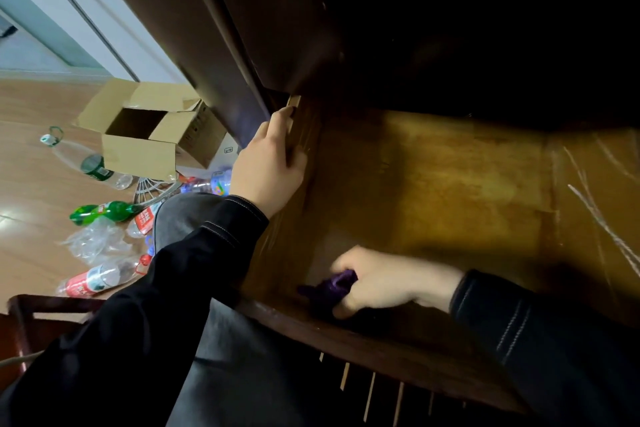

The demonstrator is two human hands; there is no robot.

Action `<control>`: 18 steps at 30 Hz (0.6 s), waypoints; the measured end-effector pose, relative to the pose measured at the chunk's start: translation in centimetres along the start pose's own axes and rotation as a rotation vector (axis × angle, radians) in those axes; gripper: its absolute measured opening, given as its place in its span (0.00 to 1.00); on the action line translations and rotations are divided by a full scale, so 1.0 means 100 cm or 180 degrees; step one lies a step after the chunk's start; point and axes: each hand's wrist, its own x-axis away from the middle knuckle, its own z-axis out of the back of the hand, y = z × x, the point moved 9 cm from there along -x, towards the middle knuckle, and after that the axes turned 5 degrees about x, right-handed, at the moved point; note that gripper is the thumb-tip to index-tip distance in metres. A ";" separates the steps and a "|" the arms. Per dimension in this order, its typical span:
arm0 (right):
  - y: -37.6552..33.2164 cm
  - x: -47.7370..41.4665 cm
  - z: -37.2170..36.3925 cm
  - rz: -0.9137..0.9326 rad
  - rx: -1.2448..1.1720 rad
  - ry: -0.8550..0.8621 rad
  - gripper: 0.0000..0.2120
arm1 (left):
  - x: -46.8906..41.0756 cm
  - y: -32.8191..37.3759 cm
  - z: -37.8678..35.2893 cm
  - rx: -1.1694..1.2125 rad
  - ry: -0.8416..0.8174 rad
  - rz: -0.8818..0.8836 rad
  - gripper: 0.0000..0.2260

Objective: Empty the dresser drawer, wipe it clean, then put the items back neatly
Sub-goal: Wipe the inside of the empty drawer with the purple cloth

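Note:
The wooden drawer [450,184] is pulled out from the dark dresser [277,28], and its yellow-brown bottom is bare. My left hand [268,163] grips the top edge of the drawer's left side wall, fingers curled over it. My right hand [384,281] is low in the near left corner of the drawer, closed on a bunched purple cloth [332,288] that presses against the bottom by the front wall. Both arms wear black sleeves.
On the wooden floor to the left lie an open cardboard box [149,135], several plastic bottles [104,211], crumpled clear plastic [93,239] and a white wire rack [152,189]. A dark wooden frame [24,315] stands at the lower left. White scratches mark the drawer's right side.

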 end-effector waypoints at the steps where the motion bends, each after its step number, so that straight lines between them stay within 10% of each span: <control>1: 0.006 -0.003 -0.003 -0.0160 0.0267 0.0012 0.07 | 0.000 0.000 0.000 -0.0012 0.0016 -0.0009 0.26; 6: -0.009 0.009 0.006 0.0192 -0.1023 -0.0373 0.10 | 0.001 -0.001 -0.001 0.0003 0.0009 -0.0009 0.26; 11: 0.005 -0.002 0.000 -0.0208 0.0120 -0.0076 0.11 | 0.001 0.000 0.000 0.0024 0.0013 -0.0011 0.26; 18: 0.001 0.013 0.005 0.0035 -0.0673 -0.0403 0.11 | 0.000 -0.002 -0.001 0.0066 -0.0022 0.0028 0.27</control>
